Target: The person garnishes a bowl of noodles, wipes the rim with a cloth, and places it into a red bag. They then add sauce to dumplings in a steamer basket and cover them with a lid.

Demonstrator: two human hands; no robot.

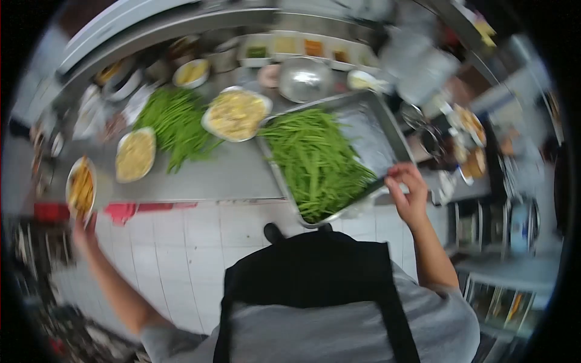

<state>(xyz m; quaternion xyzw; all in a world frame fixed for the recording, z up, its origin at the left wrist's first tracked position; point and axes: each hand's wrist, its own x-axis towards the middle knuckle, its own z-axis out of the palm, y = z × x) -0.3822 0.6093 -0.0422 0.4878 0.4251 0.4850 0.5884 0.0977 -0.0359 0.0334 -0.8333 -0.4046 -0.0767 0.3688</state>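
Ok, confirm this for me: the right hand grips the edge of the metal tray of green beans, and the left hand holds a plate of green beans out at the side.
Not quite. The right hand does grip the edge of the metal tray of green beans, but the plate held by the left hand carries yellow-orange food, not green beans. The head view shows it.

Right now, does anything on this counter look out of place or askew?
Yes. The metal tray of green beans sits crooked, one corner overhanging the counter edge, the right hand gripping it. More beans lie loose on the counter.
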